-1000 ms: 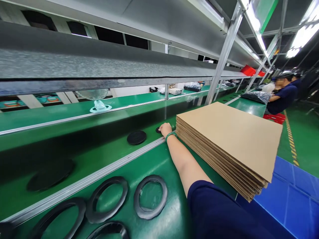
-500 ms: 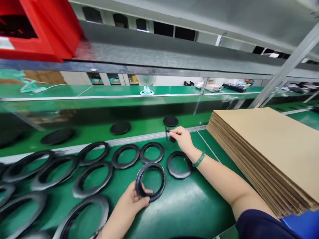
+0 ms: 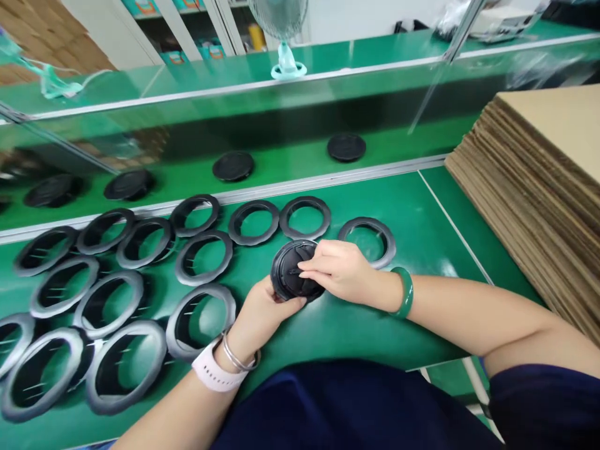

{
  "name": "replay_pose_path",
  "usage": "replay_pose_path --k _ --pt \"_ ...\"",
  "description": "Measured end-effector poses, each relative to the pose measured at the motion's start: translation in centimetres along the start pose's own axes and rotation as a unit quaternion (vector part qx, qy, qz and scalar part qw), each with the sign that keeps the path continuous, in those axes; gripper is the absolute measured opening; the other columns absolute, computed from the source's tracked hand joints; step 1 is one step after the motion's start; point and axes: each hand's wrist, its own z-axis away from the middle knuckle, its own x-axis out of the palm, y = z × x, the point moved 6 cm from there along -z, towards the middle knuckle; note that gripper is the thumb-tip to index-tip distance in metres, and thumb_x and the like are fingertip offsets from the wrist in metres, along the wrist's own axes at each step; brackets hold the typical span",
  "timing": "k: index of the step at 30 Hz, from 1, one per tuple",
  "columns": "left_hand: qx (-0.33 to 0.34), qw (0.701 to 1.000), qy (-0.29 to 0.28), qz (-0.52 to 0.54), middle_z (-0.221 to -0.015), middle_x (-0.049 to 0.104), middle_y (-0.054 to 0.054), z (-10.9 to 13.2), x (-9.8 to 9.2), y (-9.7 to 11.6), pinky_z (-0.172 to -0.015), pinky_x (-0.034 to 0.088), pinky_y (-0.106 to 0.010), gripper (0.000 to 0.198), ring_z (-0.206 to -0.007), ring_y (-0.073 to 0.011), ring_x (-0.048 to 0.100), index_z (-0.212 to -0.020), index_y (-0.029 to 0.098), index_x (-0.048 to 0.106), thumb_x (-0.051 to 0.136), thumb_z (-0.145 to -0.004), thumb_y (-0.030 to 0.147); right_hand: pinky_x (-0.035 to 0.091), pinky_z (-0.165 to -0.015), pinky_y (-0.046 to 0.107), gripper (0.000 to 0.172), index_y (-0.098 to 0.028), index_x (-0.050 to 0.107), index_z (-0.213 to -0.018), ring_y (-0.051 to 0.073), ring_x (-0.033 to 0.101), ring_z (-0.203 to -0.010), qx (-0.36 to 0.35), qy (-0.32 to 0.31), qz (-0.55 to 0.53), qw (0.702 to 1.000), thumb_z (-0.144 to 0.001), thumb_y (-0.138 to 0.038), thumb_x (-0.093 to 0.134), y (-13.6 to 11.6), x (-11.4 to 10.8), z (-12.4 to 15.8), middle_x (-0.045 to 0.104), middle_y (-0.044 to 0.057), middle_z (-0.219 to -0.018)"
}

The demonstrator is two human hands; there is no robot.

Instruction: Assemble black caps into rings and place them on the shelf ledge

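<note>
My left hand (image 3: pixel 262 315) is closed round the lower left of a black plastic ring (image 3: pixel 277 265), held tilted above the green worktop. Inside that ring sits a black insert (image 3: pixel 295 256) with blade-like sections. My right hand (image 3: pixel 344 272) pinches a small black piece at the middle of the insert, its fingertips partly hiding it. Whether the insert is seated in the ring I cannot tell. Just behind my right hand lies a loose black ring (image 3: pixel 370 234), and another ring (image 3: pixel 304 215) rests beyond the held one.
Several more black rings (image 3: pixel 109 303) cover the left of the worktop (image 3: pixel 403 340). Along the green belt (image 3: pixel 285 165) behind lie several black discs (image 3: pixel 233 166). A tall stack of cardboard sheets (image 3: pixel 520 169) stands at right, and a small fan (image 3: pixel 285 59) at the back.
My right hand has come back from beyond the rings with a small black part and now meets the ring in my left hand. The view has tilted down.
</note>
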Motion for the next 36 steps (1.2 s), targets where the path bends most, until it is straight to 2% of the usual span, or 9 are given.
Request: replay_pose_path --k 3,9,13,17,20,22,31,36 --pt "0.009 0.999 0.038 0.023 -0.12 0.071 -0.007 0.0 0.1 0.2 -0.095 0.056 -0.04 0.067 -0.109 -0.0265 0.068 -0.126 0.019 0.055 0.085 -0.066 0.027 0.045 -0.063 0.027 0.014 -0.015 0.074 -0.097 0.014 0.056 -0.072 -0.02 -0.022 0.029 0.999 -0.097 -0.022 0.062 -0.2 0.1 0.1 0.062 0.005 -0.081" --pt "0.002 0.996 0.088 -0.031 -0.115 0.069 -0.007 0.1 -0.1 -0.1 -0.085 0.059 -0.038 0.065 -0.1 -0.0256 0.07 -0.124 0.02 0.051 0.084 -0.069 0.031 0.045 -0.061 0.026 0.014 -0.017 0.071 -0.098 0.013 0.056 -0.071 -0.04 -0.042 0.043 0.997 -0.099 -0.022 0.058 -0.1 0.1 0.2 0.063 0.004 -0.083" --pt "0.0 0.998 0.06 -0.036 -0.116 0.07 -0.007 0.1 0.1 -0.4 -0.084 0.059 -0.04 0.065 -0.099 -0.0268 0.07 -0.126 0.021 0.051 0.083 -0.071 0.033 0.046 -0.061 0.026 0.011 -0.018 0.068 -0.101 0.012 0.058 -0.072 -0.04 -0.062 0.038 0.997 -0.1 -0.022 0.058 0.2 0.0 0.1 0.064 0.003 -0.085" --pt "0.001 0.995 0.082 -0.047 -0.115 0.07 -0.007 0.3 -0.2 -0.2 -0.081 0.059 -0.036 0.065 -0.099 -0.0262 0.07 -0.127 0.021 0.051 0.083 -0.072 0.034 0.045 -0.059 0.026 0.009 -0.017 0.066 -0.098 0.013 0.058 -0.072 -0.085 -0.067 0.076 0.991 -0.099 -0.018 0.057 -0.1 -0.3 -0.2 0.062 0.003 -0.081" --pt "-0.006 0.999 0.035 -0.012 -0.114 0.07 -0.006 0.5 0.2 0.1 -0.078 0.06 -0.033 0.066 -0.097 -0.0243 0.07 -0.13 0.021 0.05 0.081 -0.074 0.033 0.046 -0.059 0.027 0.01 -0.018 0.065 -0.096 0.013 0.055 -0.069 -0.114 -0.072 0.092 0.987 -0.098 -0.014 0.056 -0.5 -0.2 -0.2 0.06 0.001 -0.077" --pt "-0.004 1.0 0.013 0.01 -0.112 0.07 -0.005 0.6 0.2 0.4 -0.076 0.06 -0.032 0.063 -0.094 -0.0227 0.07 -0.129 0.02 0.05 0.081 -0.075 0.032 0.045 -0.059 0.027 0.013 -0.019 0.064 -0.096 0.013 0.053 -0.068 -0.115 -0.088 0.097 0.985 -0.098 -0.012 0.054 -0.5 0.1 -0.1 0.059 0.001 -0.077" --pt "-0.002 1.0 0.007 0.016 -0.101 0.07 -0.003 0.6 0.0 0.3 -0.071 0.06 -0.031 0.05 -0.086 -0.0206 0.071 -0.116 0.02 0.053 0.08 -0.074 0.03 0.049 -0.065 0.029 0.01 -0.018 0.065 -0.103 0.014 0.058 -0.077 -0.071 -0.136 0.024 0.988 -0.1 -0.022 0.056 0.4 0.5 -0.1 0.061 0.004 -0.087" --pt "0.015 1.0 0.006 -0.007 -0.099 0.068 -0.002 0.6 0.0 0.2 -0.069 0.059 -0.029 0.047 -0.084 -0.0195 0.069 -0.115 0.021 0.054 0.079 -0.076 0.03 0.05 -0.065 0.029 0.012 -0.016 0.066 -0.101 0.015 0.059 -0.077 -0.105 -0.135 0.03 0.985 -0.101 -0.022 0.056 0.1 0.2 -0.4 0.062 0.005 -0.086"
